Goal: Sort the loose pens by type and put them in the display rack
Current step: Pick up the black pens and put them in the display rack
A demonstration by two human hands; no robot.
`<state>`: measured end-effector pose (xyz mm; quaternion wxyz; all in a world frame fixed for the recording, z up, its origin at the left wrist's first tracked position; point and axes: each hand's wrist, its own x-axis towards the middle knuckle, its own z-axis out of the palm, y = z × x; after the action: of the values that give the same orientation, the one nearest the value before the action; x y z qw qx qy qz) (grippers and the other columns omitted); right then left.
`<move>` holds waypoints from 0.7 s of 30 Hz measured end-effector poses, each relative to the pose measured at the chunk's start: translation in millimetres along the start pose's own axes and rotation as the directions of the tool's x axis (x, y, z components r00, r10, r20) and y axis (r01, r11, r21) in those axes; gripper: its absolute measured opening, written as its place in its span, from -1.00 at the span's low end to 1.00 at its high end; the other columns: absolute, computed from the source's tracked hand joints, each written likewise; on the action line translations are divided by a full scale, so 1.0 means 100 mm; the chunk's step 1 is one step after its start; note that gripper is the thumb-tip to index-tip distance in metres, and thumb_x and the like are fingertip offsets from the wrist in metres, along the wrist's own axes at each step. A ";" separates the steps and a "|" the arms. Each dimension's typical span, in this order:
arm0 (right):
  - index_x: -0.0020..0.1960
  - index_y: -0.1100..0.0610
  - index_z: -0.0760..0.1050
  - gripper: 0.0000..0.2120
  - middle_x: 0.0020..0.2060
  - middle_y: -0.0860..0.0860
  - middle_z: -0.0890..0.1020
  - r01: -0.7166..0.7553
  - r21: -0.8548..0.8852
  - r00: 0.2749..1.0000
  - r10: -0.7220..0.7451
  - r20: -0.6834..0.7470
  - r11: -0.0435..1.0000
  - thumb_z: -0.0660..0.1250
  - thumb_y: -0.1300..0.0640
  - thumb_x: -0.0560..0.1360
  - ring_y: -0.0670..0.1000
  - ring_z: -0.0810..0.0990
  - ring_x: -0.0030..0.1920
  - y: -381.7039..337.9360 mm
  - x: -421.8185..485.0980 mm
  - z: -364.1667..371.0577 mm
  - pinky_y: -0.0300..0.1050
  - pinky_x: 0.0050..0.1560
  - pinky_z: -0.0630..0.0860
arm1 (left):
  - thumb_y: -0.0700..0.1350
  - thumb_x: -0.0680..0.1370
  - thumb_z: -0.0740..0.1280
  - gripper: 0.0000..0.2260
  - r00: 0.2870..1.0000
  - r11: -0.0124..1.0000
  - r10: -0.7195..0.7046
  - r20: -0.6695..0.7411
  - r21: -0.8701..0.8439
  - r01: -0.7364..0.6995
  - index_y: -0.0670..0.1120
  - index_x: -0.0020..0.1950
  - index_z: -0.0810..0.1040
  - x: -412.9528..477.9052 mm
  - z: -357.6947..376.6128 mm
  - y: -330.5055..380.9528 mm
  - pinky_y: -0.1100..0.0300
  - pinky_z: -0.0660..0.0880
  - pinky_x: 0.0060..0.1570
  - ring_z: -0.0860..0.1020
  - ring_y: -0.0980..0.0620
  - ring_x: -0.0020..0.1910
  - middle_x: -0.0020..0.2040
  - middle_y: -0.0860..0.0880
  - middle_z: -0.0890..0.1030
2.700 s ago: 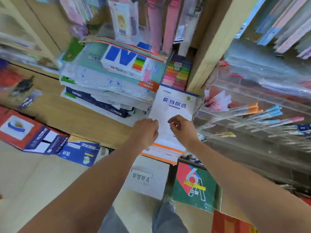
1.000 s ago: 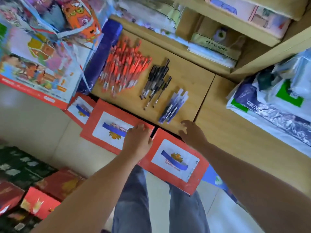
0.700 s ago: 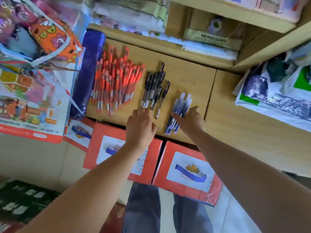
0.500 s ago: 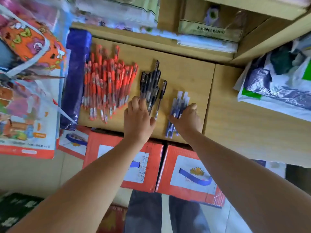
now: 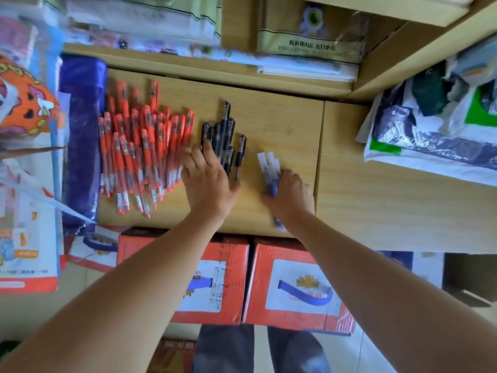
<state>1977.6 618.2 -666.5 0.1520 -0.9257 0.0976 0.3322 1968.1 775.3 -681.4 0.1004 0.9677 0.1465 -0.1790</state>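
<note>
Three sorted groups of pens lie on a low wooden shelf top (image 5: 282, 119). A big pile of red pens (image 5: 139, 154) is at the left, a smaller bunch of black pens (image 5: 224, 133) in the middle, and a few blue pens (image 5: 269, 168) on the right. My left hand (image 5: 208, 179) lies flat, fingers straight, over the near ends of the black pens. My right hand (image 5: 291, 195) is curled round the blue pens, their caps sticking out beyond my fingers. The display rack is not in view.
A dark blue wrapped pack (image 5: 80, 146) borders the red pens on the left. Red cardboard boxes (image 5: 293, 286) stand on the floor below the shelf edge. Plastic-wrapped paper packs (image 5: 435, 135) lie at the right, stationery packets (image 5: 309, 49) on the shelf behind.
Both hands have moved forward from the shelf edge onto the pens. The left now covers the black pens' ends, and the right has closed round the blue pens.
</note>
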 end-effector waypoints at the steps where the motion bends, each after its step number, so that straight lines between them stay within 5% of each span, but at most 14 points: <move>1: 0.15 0.20 0.38 -0.55 0.00 0.09 0.51 0.006 -0.012 1.000 -0.006 -0.003 1.000 0.44 -0.02 0.41 0.13 0.55 0.01 0.00 0.01 -0.01 -0.10 -0.18 0.39 | 0.23 0.40 0.40 -0.09 1.000 1.000 -0.001 -0.003 -0.012 0.001 -0.22 0.50 0.04 0.01 0.00 0.01 -0.03 0.35 0.27 0.27 -0.21 0.35 0.39 -0.23 0.23; 7: 0.09 0.18 0.42 -0.70 -0.15 0.02 0.46 0.056 -0.001 0.998 -0.056 -0.009 0.998 0.38 0.05 0.46 0.03 0.44 -0.15 0.06 0.02 -0.06 -0.13 -0.21 0.36 | 0.17 0.37 0.45 -0.09 1.000 0.998 -0.020 -0.012 -0.061 0.020 -0.29 0.47 0.09 0.08 -0.02 0.00 -0.01 0.35 0.29 0.28 -0.21 0.31 0.35 -0.27 0.24; 14: -0.13 0.10 0.39 -0.85 -0.35 -0.06 0.44 0.022 0.243 0.999 -0.014 -0.034 0.970 0.35 0.09 0.42 -0.03 0.41 -0.32 0.19 0.08 -0.02 -0.16 -0.37 0.31 | 0.15 0.29 0.49 -0.10 0.997 0.995 -0.071 0.030 -0.068 0.073 -0.31 0.39 0.16 0.18 -0.06 0.08 -0.01 0.38 0.24 0.30 -0.24 0.26 0.30 -0.29 0.27; 21: -0.18 0.06 0.35 -0.86 -0.36 -0.02 0.47 0.018 0.391 1.000 -0.016 -0.008 0.920 0.31 0.11 0.47 -0.02 0.46 -0.36 0.31 0.11 -0.05 -0.02 -0.31 0.48 | -0.04 0.45 0.39 -0.43 0.997 0.997 -0.060 0.039 -0.046 0.062 -0.32 0.28 0.24 0.19 0.01 0.16 0.09 0.46 0.02 0.39 -0.17 0.12 0.17 -0.27 0.38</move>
<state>1979.6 586.3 -676.7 0.3360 -0.8785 0.1545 0.3024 1989.9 764.5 -687.3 0.1205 0.9566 0.1781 -0.1965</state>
